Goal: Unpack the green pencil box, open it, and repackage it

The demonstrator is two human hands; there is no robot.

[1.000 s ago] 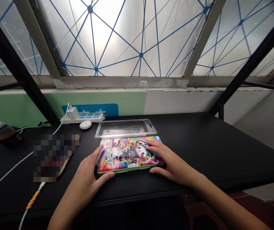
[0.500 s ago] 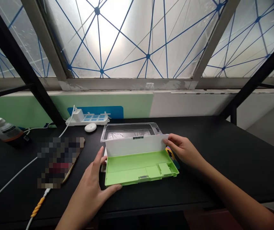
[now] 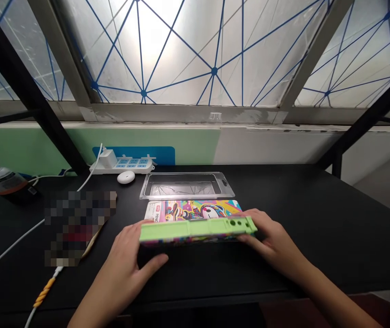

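Observation:
A light green pencil case (image 3: 198,227) is closed and tilted, its long green side with a few round holes facing me. A strip of colourful print shows along its lower edge. My left hand (image 3: 126,259) holds the left end, fingers curled behind it and thumb standing off below. At the right end, my right hand (image 3: 266,234) grips the case between its thumb, below, and fingers partly hidden behind. Beyond the case lies a printed card (image 3: 195,209) with cartoon figures, partly covered by it. A clear plastic blister shell (image 3: 227,184) rests farther back.
On the left are a phone-like blurred item (image 3: 78,228) with a white cable and a bottle (image 3: 3,180). A white power strip (image 3: 129,166) and a round white case (image 3: 126,177) stand near the wall. Black slanted posts (image 3: 362,118) flank the black desk (image 3: 317,218).
The pencil case lid, open before with the white inner side showing, has been closed. The case has been tilted so a long side faces me, and the printed card behind has come into view.

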